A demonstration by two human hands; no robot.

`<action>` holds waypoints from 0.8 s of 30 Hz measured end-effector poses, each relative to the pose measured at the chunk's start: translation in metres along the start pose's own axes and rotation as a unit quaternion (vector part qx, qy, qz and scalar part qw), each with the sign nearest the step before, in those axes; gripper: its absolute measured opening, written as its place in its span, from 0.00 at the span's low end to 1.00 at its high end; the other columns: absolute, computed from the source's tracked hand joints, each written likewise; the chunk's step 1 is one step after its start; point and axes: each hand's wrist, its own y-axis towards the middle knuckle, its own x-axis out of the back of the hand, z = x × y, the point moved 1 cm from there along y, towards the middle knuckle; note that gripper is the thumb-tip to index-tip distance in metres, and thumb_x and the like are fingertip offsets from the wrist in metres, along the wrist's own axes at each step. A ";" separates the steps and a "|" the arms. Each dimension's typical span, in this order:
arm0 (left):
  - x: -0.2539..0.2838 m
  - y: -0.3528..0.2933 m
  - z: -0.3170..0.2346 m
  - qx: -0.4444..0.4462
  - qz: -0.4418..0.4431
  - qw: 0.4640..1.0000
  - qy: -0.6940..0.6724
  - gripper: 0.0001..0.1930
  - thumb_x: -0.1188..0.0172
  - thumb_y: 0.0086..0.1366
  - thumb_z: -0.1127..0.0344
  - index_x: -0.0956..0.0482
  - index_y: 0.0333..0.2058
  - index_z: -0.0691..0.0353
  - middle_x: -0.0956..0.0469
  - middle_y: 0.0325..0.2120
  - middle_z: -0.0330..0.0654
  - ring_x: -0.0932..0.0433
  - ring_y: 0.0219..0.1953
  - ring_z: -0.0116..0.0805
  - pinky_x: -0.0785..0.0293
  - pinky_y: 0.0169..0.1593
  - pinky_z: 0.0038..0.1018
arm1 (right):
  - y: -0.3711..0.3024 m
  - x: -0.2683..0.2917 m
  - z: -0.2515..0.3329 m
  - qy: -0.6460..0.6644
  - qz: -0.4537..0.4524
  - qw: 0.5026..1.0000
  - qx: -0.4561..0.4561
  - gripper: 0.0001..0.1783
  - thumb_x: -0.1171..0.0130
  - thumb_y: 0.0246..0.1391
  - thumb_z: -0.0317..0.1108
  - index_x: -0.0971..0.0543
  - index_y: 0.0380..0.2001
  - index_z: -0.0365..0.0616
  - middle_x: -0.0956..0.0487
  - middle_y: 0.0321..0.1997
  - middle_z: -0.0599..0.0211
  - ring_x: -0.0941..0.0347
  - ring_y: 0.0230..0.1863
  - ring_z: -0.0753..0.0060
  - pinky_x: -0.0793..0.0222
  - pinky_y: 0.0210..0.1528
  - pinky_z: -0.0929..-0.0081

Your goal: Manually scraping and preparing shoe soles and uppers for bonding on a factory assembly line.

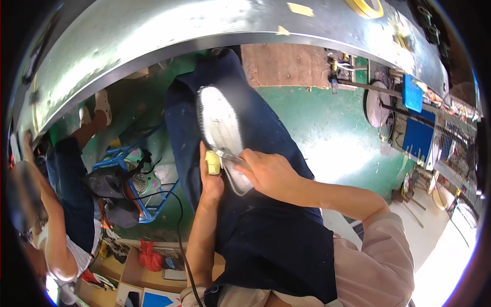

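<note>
A white, shoe-sole-shaped piece [219, 117] with a jagged, toothed edge lies lengthwise over my lap on dark blue cloth. My left hand [210, 179] grips its left side near the narrower end, and yellow wrapping [213, 162] covers what looks like the thumb. In my closed right hand [261, 171] is a small hand tool with a grey metal end [225, 155]. That metal end rests over the white piece, close to the left thumb. The tool's handle is mostly hidden in my fingers, so its exact kind does not show.
A metal-topped bench [169, 36] curves across the far side, with a yellow tape roll [365, 7] on it. To the left, another person's arm [53, 220] reaches to the bench beside a blue stool frame [148, 212]. A black cable [180, 225] runs near my left forearm.
</note>
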 end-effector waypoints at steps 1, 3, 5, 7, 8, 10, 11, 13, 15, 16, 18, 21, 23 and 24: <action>0.001 0.000 -0.002 -0.009 -0.020 0.999 0.026 0.36 0.55 0.81 0.68 0.55 0.82 0.66 0.37 0.77 0.48 0.34 0.75 0.41 0.39 0.78 0.39 | 0.005 0.002 0.005 0.043 0.015 0.999 -0.015 0.17 0.38 0.72 0.44 0.25 0.43 0.39 0.15 0.31 0.56 0.15 0.30 0.48 0.21 0.31 0.56; 0.006 0.000 0.001 -0.003 -0.046 0.999 -0.008 0.35 0.56 0.80 0.70 0.55 0.81 0.69 0.34 0.75 0.50 0.32 0.74 0.42 0.37 0.77 0.40 | 0.021 0.027 0.011 0.221 0.141 0.957 -0.127 0.18 0.39 0.73 0.45 0.24 0.42 0.37 0.14 0.32 0.52 0.14 0.34 0.44 0.22 0.31 0.54; 0.006 0.005 -0.009 -0.031 -0.013 0.986 0.162 0.35 0.55 0.80 0.70 0.54 0.80 0.73 0.31 0.72 0.55 0.30 0.72 0.45 0.37 0.76 0.38 | 0.032 0.057 0.014 0.302 0.257 0.881 -0.259 0.20 0.42 0.74 0.47 0.21 0.41 0.37 0.14 0.31 0.49 0.15 0.36 0.41 0.24 0.34 0.52; 0.008 0.010 -0.033 -0.012 -0.001 0.945 0.327 0.34 0.51 0.77 0.71 0.47 0.77 0.76 0.25 0.66 0.61 0.27 0.70 0.51 0.36 0.74 0.35 | 0.019 0.063 -0.018 0.087 0.232 0.967 -0.052 0.20 0.42 0.74 0.49 0.18 0.42 0.40 0.14 0.30 0.51 0.14 0.34 0.45 0.23 0.39 0.49; -0.005 0.019 -0.049 -0.042 0.037 0.932 0.357 0.32 0.49 0.76 0.70 0.42 0.74 0.75 0.24 0.64 0.61 0.26 0.69 0.53 0.34 0.72 0.36 | 0.018 0.072 -0.020 0.009 0.270 0.962 -0.034 0.21 0.41 0.73 0.50 0.18 0.41 0.40 0.15 0.29 0.49 0.15 0.34 0.44 0.23 0.38 0.48; -0.033 0.017 -0.079 -0.065 0.074 0.916 0.389 0.29 0.48 0.75 0.70 0.37 0.71 0.74 0.22 0.62 0.62 0.24 0.67 0.55 0.32 0.70 0.38 | 0.009 0.071 -0.013 -0.062 0.308 0.949 -0.017 0.22 0.41 0.73 0.51 0.18 0.40 0.40 0.16 0.28 0.48 0.15 0.34 0.42 0.23 0.37 0.47; -0.043 0.010 -0.087 -0.015 0.048 0.899 0.434 0.31 0.49 0.76 0.70 0.40 0.74 0.74 0.25 0.66 0.60 0.26 0.69 0.51 0.33 0.71 0.36 | 0.008 0.060 -0.003 -0.122 0.322 0.936 0.069 0.21 0.42 0.74 0.51 0.20 0.40 0.41 0.17 0.26 0.51 0.16 0.32 0.41 0.24 0.34 0.47; -0.033 0.012 -0.085 0.019 0.048 0.914 0.403 0.33 0.49 0.77 0.69 0.43 0.76 0.75 0.27 0.69 0.58 0.27 0.71 0.47 0.33 0.72 0.35 | 0.013 0.052 0.008 -0.182 0.330 0.910 0.171 0.21 0.44 0.75 0.51 0.22 0.41 0.42 0.18 0.24 0.54 0.17 0.30 0.40 0.25 0.32 0.47; -0.022 0.013 -0.060 -0.036 0.021 0.915 0.400 0.32 0.48 0.78 0.66 0.42 0.76 0.74 0.25 0.68 0.57 0.26 0.69 0.45 0.32 0.71 0.34 | 0.012 0.061 0.003 -0.113 0.352 0.925 0.083 0.23 0.45 0.76 0.50 0.21 0.38 0.38 0.17 0.28 0.46 0.16 0.32 0.38 0.24 0.34 0.49; -0.016 0.021 -0.051 -0.091 0.039 0.905 0.414 0.32 0.47 0.79 0.64 0.41 0.75 0.74 0.25 0.67 0.57 0.27 0.69 0.43 0.33 0.71 0.33 | 0.005 0.060 -0.008 -0.114 0.343 0.930 0.063 0.23 0.50 0.79 0.48 0.21 0.41 0.37 0.16 0.27 0.52 0.16 0.29 0.49 0.23 0.32 0.55; -0.007 0.010 -0.027 -0.122 0.036 0.926 0.356 0.36 0.46 0.76 0.69 0.46 0.78 0.73 0.31 0.70 0.63 0.30 0.73 0.51 0.37 0.75 0.36 | 0.000 0.055 -0.027 0.070 0.425 0.900 -0.069 0.24 0.51 0.80 0.49 0.21 0.42 0.37 0.16 0.28 0.54 0.16 0.28 0.55 0.23 0.32 0.58; -0.030 -0.006 -0.040 -0.115 0.057 0.955 0.268 0.45 0.45 0.74 0.71 0.61 0.81 0.69 0.41 0.77 0.66 0.39 0.79 0.55 0.45 0.79 0.40 | 0.005 0.076 -0.020 0.253 0.488 0.792 -0.266 0.26 0.52 0.80 0.52 0.20 0.46 0.38 0.16 0.30 0.60 0.18 0.26 0.65 0.23 0.31 0.63; -0.033 -0.017 -0.048 -0.109 0.102 0.951 0.272 0.52 0.41 0.75 0.71 0.74 0.81 0.66 0.46 0.79 0.64 0.42 0.80 0.52 0.48 0.80 0.41 | 0.008 0.093 -0.006 0.129 0.487 0.843 -0.190 0.24 0.51 0.80 0.51 0.20 0.45 0.39 0.15 0.31 0.60 0.17 0.27 0.63 0.23 0.30 0.62; -0.034 -0.018 -0.049 -0.120 0.105 0.950 0.270 0.56 0.38 0.74 0.71 0.78 0.80 0.65 0.47 0.79 0.64 0.43 0.80 0.51 0.49 0.81 0.41 | 0.003 0.097 -0.012 0.094 0.452 0.875 -0.146 0.21 0.47 0.78 0.50 0.22 0.46 0.41 0.15 0.32 0.61 0.17 0.29 0.58 0.23 0.30 0.61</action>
